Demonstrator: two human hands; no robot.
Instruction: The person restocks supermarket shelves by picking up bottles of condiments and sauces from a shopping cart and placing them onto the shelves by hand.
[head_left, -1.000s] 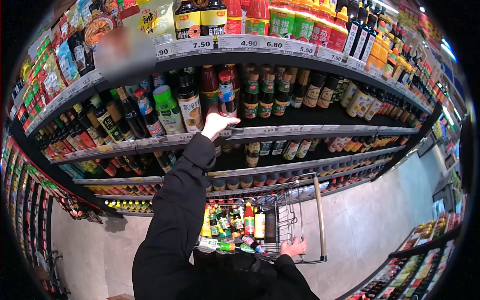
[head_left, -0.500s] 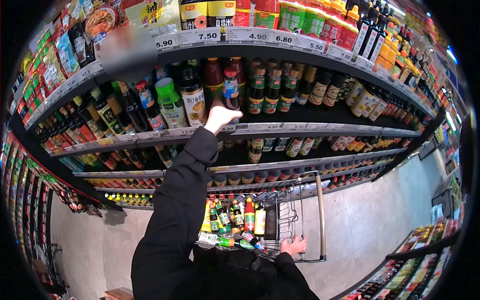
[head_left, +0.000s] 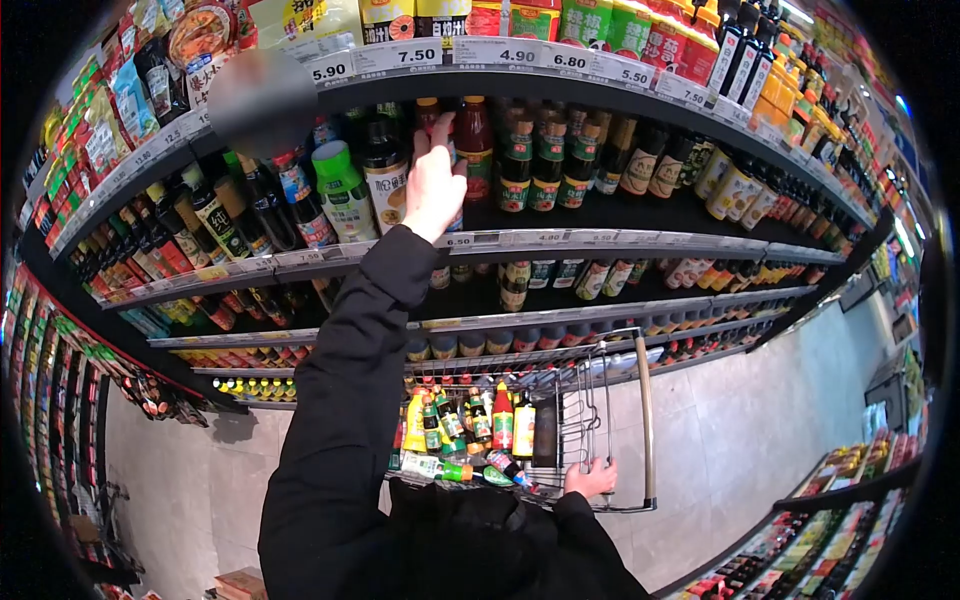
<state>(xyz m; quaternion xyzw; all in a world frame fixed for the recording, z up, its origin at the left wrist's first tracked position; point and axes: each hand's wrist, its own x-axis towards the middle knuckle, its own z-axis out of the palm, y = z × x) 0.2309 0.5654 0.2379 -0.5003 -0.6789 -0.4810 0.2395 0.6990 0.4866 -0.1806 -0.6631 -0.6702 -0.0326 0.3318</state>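
Supermarket aisle; pale smooth floor tiles (head_left: 700, 430), dark curved shelving (head_left: 700, 222) with glossy price strips (head_left: 560, 240).

Left hand (head_left: 435, 190) raised to the middle row. Fingers straightened, pointing up and away, not visibly wrapped round anything. Directly behind them, partly hidden: a bottle with a blue label (head_left: 458, 215), on the shelf near its front edge. Long axis upright, roughly in line with the fingers. Contact likely, but the palm side is hidden. Left hand much the nearer.

Neighbours: on the left, a dark bottle with a pale label (head_left: 388, 190), then a white bottle with a green cap (head_left: 345, 195); on the right, slightly deeper, a slim red sauce bottle (head_left: 475, 150), shiny.

Right hand (head_left: 593, 480) low, at the side of the wire cart (head_left: 645, 420); fingers slightly apart at the thin metal, grip unclear. In the cart: a red bottle with a pointed tip (head_left: 503, 415), a soft-looking yellow pack (head_left: 414, 420), a white-and-green bottle (head_left: 435, 467) on its side.
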